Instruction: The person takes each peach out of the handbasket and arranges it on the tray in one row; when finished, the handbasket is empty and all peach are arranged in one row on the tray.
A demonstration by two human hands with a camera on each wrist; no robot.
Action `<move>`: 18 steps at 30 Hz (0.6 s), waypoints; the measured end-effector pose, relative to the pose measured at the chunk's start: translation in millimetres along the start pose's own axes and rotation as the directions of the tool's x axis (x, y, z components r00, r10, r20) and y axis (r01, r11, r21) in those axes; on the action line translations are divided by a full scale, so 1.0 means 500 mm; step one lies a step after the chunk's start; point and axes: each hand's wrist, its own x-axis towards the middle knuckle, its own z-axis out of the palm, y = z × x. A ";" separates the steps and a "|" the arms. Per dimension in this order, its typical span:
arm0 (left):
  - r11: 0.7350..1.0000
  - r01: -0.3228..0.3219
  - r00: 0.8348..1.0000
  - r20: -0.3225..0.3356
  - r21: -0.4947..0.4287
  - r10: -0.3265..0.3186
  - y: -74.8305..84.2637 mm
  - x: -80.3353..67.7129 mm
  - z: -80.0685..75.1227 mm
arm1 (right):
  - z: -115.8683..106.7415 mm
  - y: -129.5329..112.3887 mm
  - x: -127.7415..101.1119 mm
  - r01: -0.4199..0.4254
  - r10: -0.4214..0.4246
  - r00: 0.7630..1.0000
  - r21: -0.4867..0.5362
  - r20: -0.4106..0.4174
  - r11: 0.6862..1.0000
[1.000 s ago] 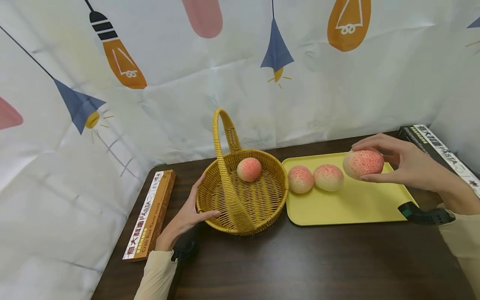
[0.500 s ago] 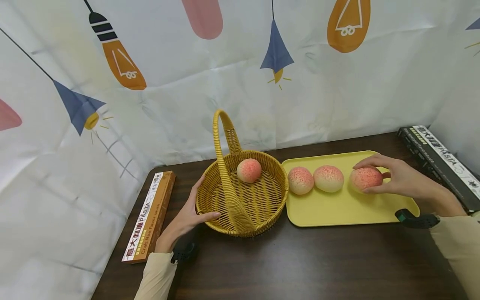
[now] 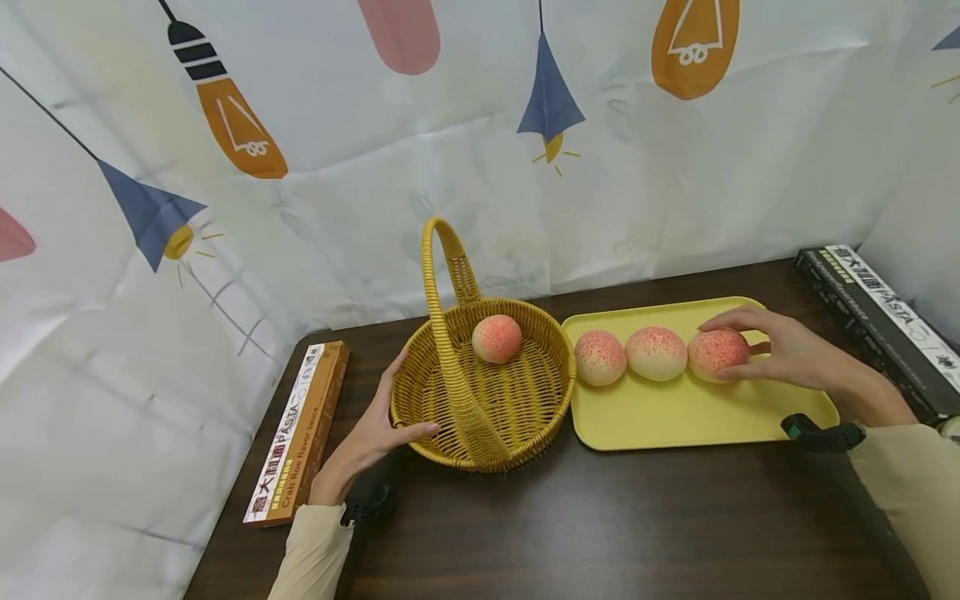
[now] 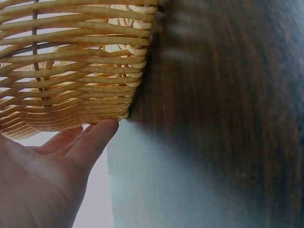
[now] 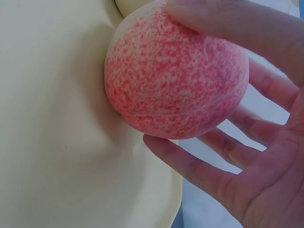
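Peaches sat in a row on the yellow tray (image 3: 697,417) in the head view, 3 of them. The right hand (image 3: 780,354) had its thumb and fingers curled around the right-most peach (image 3: 716,353), which rested on the tray just beside the middle peach (image 3: 656,353). The left peach (image 3: 600,357) was nearest the basket (image 3: 487,400). 1 more peach (image 3: 497,338) lay inside the basket. The left hand (image 3: 371,433) pressed flat on the basket's side with straight fingers. A brown pasta box (image 3: 300,429) lay left of it, and a black pasta box (image 3: 873,321) lay far right on the dark table (image 3: 600,525).

In the left wrist view, the fingers (image 4: 92,142) touched the woven basket (image 4: 71,71) wall, open and relaxed.

In the right wrist view, the fingers (image 5: 190,164) wrapped the spotted peach (image 5: 175,76), which sat on the tray (image 5: 57,142).
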 end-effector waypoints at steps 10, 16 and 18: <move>1.000 -0.005 1.000 0.003 -0.005 0.005 0.002 -0.005 -0.003 | -0.002 -0.010 0.004 -0.047 0.047 0.998 -0.005 0.031 0.999; 1.000 -0.004 1.000 -0.003 0.013 0.004 0.000 -0.003 -0.002 | -0.001 -0.008 0.004 -0.049 0.049 0.998 0.002 0.032 0.999; 1.000 -0.006 1.000 -0.004 0.015 0.006 -0.001 -0.002 -0.001 | -0.001 -0.006 0.004 -0.049 0.049 0.998 0.002 0.031 0.999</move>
